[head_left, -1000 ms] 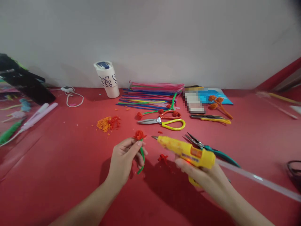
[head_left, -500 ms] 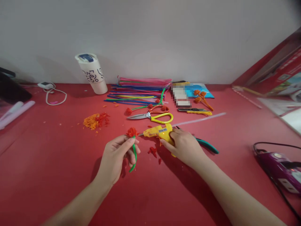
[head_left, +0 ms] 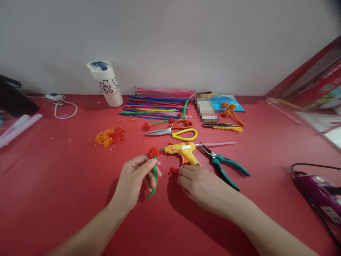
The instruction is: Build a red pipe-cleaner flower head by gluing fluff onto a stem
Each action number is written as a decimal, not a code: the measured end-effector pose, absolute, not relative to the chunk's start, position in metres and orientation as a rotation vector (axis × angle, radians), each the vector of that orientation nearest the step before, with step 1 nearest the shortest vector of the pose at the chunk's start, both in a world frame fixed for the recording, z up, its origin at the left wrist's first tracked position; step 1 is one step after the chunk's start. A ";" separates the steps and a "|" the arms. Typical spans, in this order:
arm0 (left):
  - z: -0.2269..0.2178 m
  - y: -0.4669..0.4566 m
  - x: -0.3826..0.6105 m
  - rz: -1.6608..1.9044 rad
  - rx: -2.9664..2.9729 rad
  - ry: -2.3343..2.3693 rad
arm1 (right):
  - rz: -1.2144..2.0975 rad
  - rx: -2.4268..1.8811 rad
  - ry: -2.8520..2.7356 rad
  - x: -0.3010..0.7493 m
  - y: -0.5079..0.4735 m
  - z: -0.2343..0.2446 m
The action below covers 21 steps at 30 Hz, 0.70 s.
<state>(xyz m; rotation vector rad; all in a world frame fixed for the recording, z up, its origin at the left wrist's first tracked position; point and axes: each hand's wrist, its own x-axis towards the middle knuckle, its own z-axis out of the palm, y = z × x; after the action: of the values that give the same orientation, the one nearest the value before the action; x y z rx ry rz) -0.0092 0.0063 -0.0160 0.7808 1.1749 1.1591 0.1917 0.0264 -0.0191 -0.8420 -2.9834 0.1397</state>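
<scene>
Soft, fairly dim light lay evenly over the matte grey wall [head_left: 160, 42] and the smooth red counter [head_left: 66, 199]. It seemed to come from above and to the right: diffuse shadows fell leftward from the bare left hand [head_left: 137, 177] and the bare right hand [head_left: 198, 183]. Coarse square pixels masked a pale flat item [head_left: 208, 110]. The glossy purple plastic power strip [head_left: 319, 195] looked stretched by the wide lens, and the upper right corner darkened. Small lettering was too soft to read.

The right hand [head_left: 198, 181] has released the yellow hot glue gun [head_left: 186, 149], earlier raised, which now lies on the surface [head_left: 66, 177]; the hand has moved beside the red pipe-cleaner pieces [head_left: 173, 171].
</scene>
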 end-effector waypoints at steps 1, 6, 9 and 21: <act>-0.016 0.006 -0.009 1.155 0.780 1.178 | 0.125 -0.832 -2.969 0.191 0.027 -0.020; -0.015 0.004 -0.009 1.146 0.773 1.176 | 0.434 -0.919 -2.725 0.191 0.028 -0.010; -0.015 0.003 -0.007 1.130 0.764 1.148 | 0.636 -0.917 -2.464 0.190 0.029 0.002; -0.014 -0.002 0.000 0.937 0.695 1.027 | 1.378 -1.155 -1.554 0.181 0.021 0.007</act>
<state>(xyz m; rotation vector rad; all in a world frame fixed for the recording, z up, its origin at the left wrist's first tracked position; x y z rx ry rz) 0.0000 -0.0023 -0.0138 0.6952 1.0269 0.9370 0.1815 0.0208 0.0075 -1.1552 -1.5535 1.3775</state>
